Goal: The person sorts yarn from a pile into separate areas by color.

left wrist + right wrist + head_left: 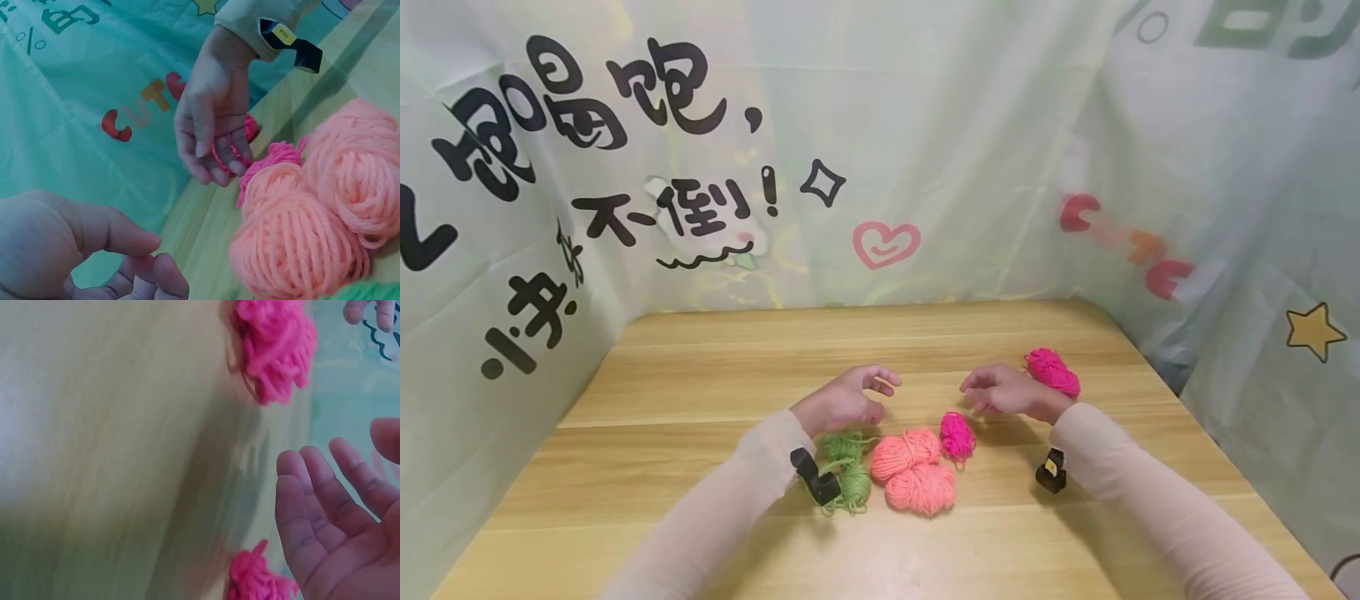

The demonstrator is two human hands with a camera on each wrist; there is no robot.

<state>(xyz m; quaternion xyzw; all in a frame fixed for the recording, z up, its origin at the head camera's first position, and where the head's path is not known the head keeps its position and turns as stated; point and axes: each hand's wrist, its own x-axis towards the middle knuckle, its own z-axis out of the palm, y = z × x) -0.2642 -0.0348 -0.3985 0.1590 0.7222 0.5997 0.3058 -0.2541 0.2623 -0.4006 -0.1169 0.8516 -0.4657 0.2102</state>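
My left hand [848, 395] hovers above two green yarn bundles [847, 471], its fingers loosely bent and holding nothing. In the left wrist view its thumb and fingertips come close together around bare air. Across from it, my right hand [1006, 390] is raised with relaxed fingers; its palm [350, 550] holds nothing in the right wrist view. Just below those fingers lies a small magenta yarn bundle [957, 436]. Two coral yarn balls [922, 489] rest side by side between the green and magenta ones. Another magenta yarn skein [1052, 372] lies beyond my right wrist, partly covered by it.
The wooden table [700, 358] is enclosed at the back and sides by a printed fabric curtain [940, 150]. Black wrist cameras [1051, 471] stick out below both sleeves, the left one overlapping the green yarn in the head view.
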